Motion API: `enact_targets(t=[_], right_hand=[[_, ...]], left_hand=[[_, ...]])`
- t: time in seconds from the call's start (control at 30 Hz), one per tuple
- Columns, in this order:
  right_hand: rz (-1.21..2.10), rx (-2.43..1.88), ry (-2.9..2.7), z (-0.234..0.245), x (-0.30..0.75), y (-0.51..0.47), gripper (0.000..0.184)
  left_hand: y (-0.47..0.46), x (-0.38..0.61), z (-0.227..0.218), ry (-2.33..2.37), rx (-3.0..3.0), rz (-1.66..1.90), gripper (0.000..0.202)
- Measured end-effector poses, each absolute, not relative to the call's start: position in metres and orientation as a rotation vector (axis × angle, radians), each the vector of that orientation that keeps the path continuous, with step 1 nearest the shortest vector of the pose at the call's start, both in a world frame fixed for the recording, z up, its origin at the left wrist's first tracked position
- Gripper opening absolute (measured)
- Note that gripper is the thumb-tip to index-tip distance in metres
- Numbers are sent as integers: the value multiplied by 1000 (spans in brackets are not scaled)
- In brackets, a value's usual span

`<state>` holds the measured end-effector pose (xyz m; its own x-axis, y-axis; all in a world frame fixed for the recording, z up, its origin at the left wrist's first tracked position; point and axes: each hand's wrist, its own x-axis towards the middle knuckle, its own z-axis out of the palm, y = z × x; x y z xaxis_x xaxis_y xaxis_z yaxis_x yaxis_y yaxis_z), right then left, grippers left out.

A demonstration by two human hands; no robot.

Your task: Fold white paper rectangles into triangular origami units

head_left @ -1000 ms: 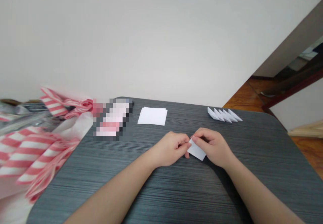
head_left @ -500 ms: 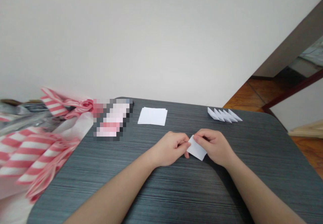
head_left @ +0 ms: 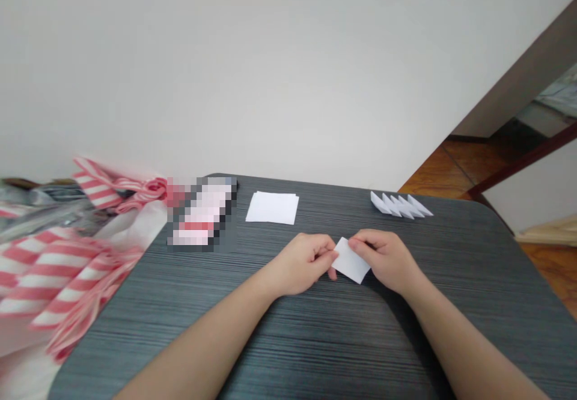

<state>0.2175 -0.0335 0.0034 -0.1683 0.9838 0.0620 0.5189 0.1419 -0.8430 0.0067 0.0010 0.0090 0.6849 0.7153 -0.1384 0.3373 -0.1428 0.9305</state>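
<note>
A small white piece of paper (head_left: 351,262) is held up between my two hands over the dark table. My left hand (head_left: 308,265) pinches its left corner between thumb and fingers. On the other side, my right hand (head_left: 384,259) grips the upper right edge, thumb on top. The fingers behind the paper are partly hidden. Beyond my left hand lies a stack of white paper sheets (head_left: 272,208). Several folded white paper pieces (head_left: 400,205) with pointed ends sit in an overlapping row past my right hand.
The dark wood-grain table (head_left: 288,340) has a rounded edge and stands against a pale wall (head_left: 279,75). A pixelated flat object (head_left: 202,211) lies at its back left. Red-and-white striped bags or cloth (head_left: 63,262) are heaped beside the left edge.
The white paper has shifted slightly up and left with my hands, and a little more of it shows. The stack and the folded row have stayed put.
</note>
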Motion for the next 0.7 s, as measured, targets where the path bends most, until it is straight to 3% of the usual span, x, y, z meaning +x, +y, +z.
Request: enact_targets(t=[0.7], right_hand=[[905,-1519,-1775,0,227,-35,27]], left_hand=[[2,5,-4,855,1619,469,24]])
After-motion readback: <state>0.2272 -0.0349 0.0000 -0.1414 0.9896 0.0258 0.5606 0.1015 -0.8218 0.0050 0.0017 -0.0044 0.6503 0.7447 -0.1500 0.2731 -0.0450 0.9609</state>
